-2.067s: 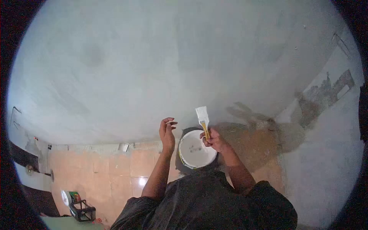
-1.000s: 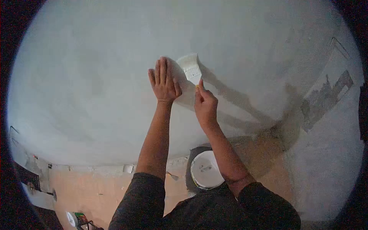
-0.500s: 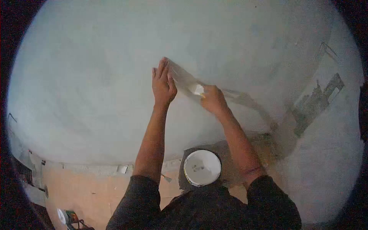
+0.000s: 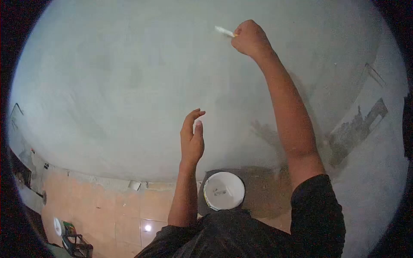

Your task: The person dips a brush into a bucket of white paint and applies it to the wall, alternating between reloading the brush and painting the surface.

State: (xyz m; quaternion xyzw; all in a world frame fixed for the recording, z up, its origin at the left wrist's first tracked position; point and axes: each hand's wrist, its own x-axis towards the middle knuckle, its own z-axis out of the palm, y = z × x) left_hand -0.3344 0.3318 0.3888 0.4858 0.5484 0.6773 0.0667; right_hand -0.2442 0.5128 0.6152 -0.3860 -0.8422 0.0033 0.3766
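High on the pale wall, my right hand is closed round a small hand tool. A narrow white end sticks out to the left, with a touch of yellow at the grip; its exact kind is not clear, nor whether it touches the wall. My left hand is lower, in front of the wall, fingers loosely bent and thumb apart, holding nothing. Below, close to my body, stands a white bucket with some greyish matter at its bottom.
Orange floor tiles run along the wall's foot. At the lower left are a dark chair-like object and a white-topped container. A rough grey patch marks the right wall, and a small pale piece lies by the wall base.
My right hand has moved up the wall with the tool. My left hand has dropped lower and slightly right, its fingers now bent rather than laid on the wall.
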